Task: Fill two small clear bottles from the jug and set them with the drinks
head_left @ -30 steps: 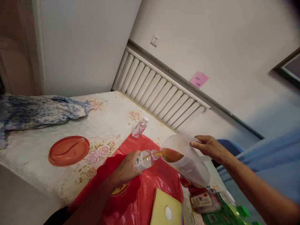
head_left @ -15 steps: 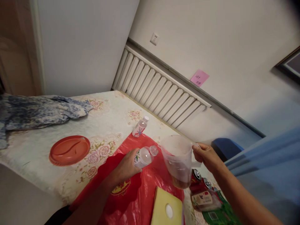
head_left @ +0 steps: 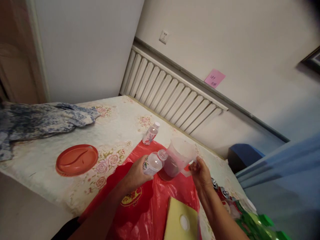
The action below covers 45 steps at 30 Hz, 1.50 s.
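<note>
The left hand (head_left: 136,173) is wrapped around a small clear plastic bottle (head_left: 153,162), holding it tilted so that its long axis runs up and to the right, with the uncapped neck pointing toward the jug (head_left: 176,158) just beside it. The right hand (head_left: 201,171) is closed on the handle of that jug, a translucent, soft-looking plastic vessel with a wide round mouth and a shallow pool of brown liquid in the bottom; its base appears to rest on the red sheet, though I cannot tell for sure that it bears its full weight there. The bottle's mouth sits at about the height of the jug's wall and nearly touches it, so the two openings lie side by side, the jug to the right of the bottle and between the two hands. Under both lies a glossy, crinkled red plastic sheet (head_left: 150,210) spread over the tabletop (head_left: 50,190), whose cover is pale with printed roses. Near, on the sheet, is a flat yellow pad (head_left: 176,225) with a white round spot. Farther off stands a second small bottle (head_left: 150,134) with a white cap and a pink label, upright and capped. To the left lies a red oval plate (head_left: 76,160), smooth and shallow, and beyond it a crumpled blue patterned cloth (head_left: 42,118). At the right near edge are red cans (head_left: 221,193) and green packaging (head_left: 257,226), blurred.
</note>
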Tool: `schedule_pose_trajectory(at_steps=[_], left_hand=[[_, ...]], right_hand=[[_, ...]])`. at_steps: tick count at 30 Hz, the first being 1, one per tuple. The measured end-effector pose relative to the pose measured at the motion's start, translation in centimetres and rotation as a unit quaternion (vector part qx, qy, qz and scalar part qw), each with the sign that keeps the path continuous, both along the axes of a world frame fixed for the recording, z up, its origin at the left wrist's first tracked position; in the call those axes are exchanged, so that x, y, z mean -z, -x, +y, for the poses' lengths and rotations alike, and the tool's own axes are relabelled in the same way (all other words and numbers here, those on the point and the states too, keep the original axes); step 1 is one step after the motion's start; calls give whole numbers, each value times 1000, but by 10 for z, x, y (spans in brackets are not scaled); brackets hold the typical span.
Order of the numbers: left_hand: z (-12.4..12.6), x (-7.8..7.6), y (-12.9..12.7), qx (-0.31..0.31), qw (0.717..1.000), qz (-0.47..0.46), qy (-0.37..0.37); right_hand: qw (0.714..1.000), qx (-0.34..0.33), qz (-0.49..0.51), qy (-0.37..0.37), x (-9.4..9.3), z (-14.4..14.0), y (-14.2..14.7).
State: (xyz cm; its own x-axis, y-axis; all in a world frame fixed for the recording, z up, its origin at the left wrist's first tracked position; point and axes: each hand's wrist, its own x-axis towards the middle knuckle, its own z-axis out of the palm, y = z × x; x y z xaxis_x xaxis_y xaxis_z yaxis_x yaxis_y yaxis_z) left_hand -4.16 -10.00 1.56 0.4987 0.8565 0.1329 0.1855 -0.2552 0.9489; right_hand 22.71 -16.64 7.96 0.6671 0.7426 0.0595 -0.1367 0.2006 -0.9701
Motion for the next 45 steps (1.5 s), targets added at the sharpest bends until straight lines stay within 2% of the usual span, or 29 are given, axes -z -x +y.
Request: schedule_pose_trajectory(at_steps=[5, 10, 12, 14, 17, 20, 23, 27, 30, 32, 34, 38, 42, 45], left_hand=[[1, 0, 1, 17, 1000, -17, 8], [-1, -2, 0, 50, 998, -21, 15], [-3, -4, 1, 64, 998, -16, 17], [-4, -7, 1, 73, 997, -10, 18], [-5, -8, 2, 87, 996, -5, 24], [-5, -6, 2, 104, 994, -31, 31], [-5, -4, 1, 115, 993, -25, 30], [-7, -5, 0, 133, 991, -19, 28], [-8, -6, 0, 133, 990, -28, 27], [-8, -6, 0, 140, 989, -29, 33], [-8, -6, 0, 146, 988, -29, 35], [-10, -9, 1, 152, 987, -30, 29], [-13, -14, 3, 151, 988, 4, 19], [-16, -16, 3, 142, 990, 9, 9]], right_hand=[[1000, 12, 4, -11, 24, -2, 7], [1000, 9, -7, -10, 36, -14, 5], [999, 22, -33, 14, 36, -24, 0], [992, 64, -90, 67, 37, -40, -7], [955, 103, -223, 163, 43, -76, -12], [907, 37, -356, 224, 62, -119, -6], [848, -49, -446, 283, 85, -153, 6], [790, -85, -516, 320, 103, -174, 19], [780, -92, -523, 330, 105, -174, 23], [792, -97, -509, 323, 100, -170, 24], [804, -108, -495, 313, 88, -162, 28], [809, -120, -516, 254, 40, -134, 41], [783, -133, -577, 189, -15, -101, 57], [751, -167, -618, 160, -42, -81, 66]])
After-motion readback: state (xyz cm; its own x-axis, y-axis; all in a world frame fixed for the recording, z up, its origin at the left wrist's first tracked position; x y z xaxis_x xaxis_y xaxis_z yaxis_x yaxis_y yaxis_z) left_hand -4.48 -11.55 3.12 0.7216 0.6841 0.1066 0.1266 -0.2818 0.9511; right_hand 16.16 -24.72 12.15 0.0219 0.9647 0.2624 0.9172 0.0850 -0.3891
